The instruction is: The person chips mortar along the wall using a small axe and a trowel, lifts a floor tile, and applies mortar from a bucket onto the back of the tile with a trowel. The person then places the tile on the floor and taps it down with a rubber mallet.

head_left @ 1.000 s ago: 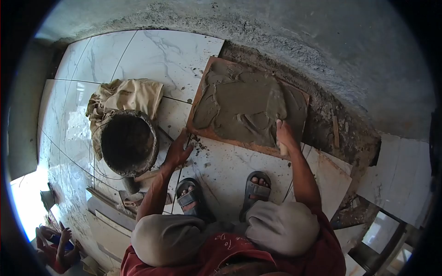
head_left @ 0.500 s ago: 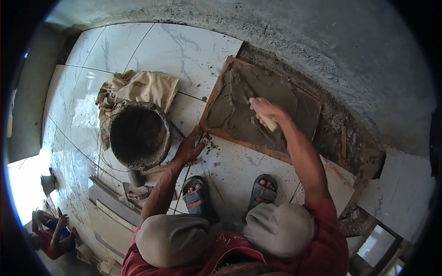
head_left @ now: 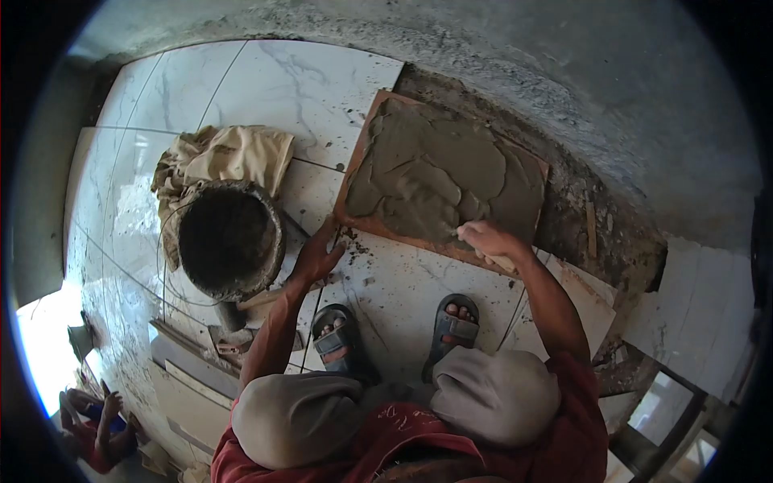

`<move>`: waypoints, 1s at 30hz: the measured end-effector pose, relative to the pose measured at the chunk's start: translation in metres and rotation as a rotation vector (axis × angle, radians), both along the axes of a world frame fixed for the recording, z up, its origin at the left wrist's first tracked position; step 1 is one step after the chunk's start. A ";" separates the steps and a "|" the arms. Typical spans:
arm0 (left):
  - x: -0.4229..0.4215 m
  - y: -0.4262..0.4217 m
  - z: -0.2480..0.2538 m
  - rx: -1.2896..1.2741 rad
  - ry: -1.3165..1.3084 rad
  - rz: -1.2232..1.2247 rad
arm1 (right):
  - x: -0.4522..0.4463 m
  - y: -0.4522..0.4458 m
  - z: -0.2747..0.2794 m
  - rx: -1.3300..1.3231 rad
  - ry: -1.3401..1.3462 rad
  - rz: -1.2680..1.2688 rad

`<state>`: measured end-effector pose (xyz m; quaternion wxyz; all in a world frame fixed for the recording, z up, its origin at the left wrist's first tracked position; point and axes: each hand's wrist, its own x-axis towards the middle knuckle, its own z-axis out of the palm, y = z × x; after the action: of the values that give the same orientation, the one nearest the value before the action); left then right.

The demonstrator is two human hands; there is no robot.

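In the head view, a tile with a reddish-brown back (head_left: 345,211) lies face down, most of it covered by wet grey mortar (head_left: 427,165). My right hand (head_left: 488,241) is closed round the pale handle of a trowel (head_left: 506,263), over the tile's near edge. The trowel's blade is mostly hidden by the hand and mortar. My left hand (head_left: 316,256) rests at the tile's near left corner, fingertips against it, fingers stretched and thumb apart, holding nothing.
A mortar-crusted bucket (head_left: 278,256) stands left on white marbled tiles (head_left: 298,88), beside a crumpled beige cloth (head_left: 250,153). A hammer (head_left: 231,316) and stacked tile pieces (head_left: 189,386) lie nearer. Rough wall (head_left: 564,121) curves behind bare ground (head_left: 616,233). Another person (head_left: 101,435) sits far left.
My right hand has drawn the trowel across the mortar toward me, to the tile's near edge, leaving fresh ridges. My left hand stays by the corner. The whole view has shifted slightly.
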<state>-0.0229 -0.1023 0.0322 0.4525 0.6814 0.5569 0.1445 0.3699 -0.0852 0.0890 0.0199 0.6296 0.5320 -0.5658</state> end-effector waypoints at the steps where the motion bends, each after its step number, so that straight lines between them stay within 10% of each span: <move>1: 0.002 0.001 0.005 -0.040 0.008 -0.008 | -0.001 -0.002 0.004 0.065 -0.038 0.172; 9: -0.001 -0.001 -0.012 -0.013 0.012 -0.019 | 0.097 -0.051 -0.066 0.619 -0.413 0.162; 11: -0.001 0.001 -0.011 0.026 0.036 -0.034 | 0.055 -0.052 -0.025 -0.039 -0.073 -0.546; 15: -0.001 0.001 -0.012 -0.012 0.018 -0.028 | 0.045 -0.036 -0.009 -0.065 -0.099 -0.111; 22: -0.001 -0.001 -0.014 -0.001 0.014 -0.005 | 0.120 -0.022 0.005 0.375 -0.630 -0.128; 30: 0.001 0.002 -0.013 -0.065 -0.016 -0.013 | 0.075 -0.084 0.066 0.976 -0.509 -0.396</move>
<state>-0.0222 -0.1004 0.0196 0.4798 0.6686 0.5533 0.1288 0.4449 -0.1694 0.1545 -0.2512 0.7694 0.5819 -0.0792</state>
